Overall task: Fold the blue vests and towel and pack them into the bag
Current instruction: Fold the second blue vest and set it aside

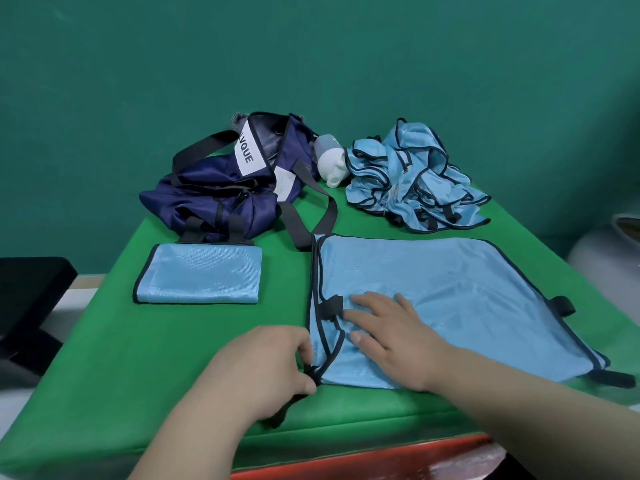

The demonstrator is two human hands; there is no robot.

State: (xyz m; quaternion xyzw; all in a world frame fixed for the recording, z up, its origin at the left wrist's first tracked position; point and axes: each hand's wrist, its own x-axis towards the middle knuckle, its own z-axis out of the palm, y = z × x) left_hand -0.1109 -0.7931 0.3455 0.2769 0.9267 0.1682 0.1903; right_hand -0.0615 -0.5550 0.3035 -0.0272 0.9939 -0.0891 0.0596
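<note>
A blue vest (450,299) lies spread flat on the near right part of the green bench (104,341). The right hand (391,337) rests on it palm down, fingers (367,301) open and splayed. The left hand (263,368) pinches the vest's near left corner, fingers closed on the black strap (292,403) there. To the left lies a folded vest (201,275), just in front of the open navy bag (225,188). Behind, a crumpled heap of vests (412,174) sits beside a white bottle (330,161).
</note>
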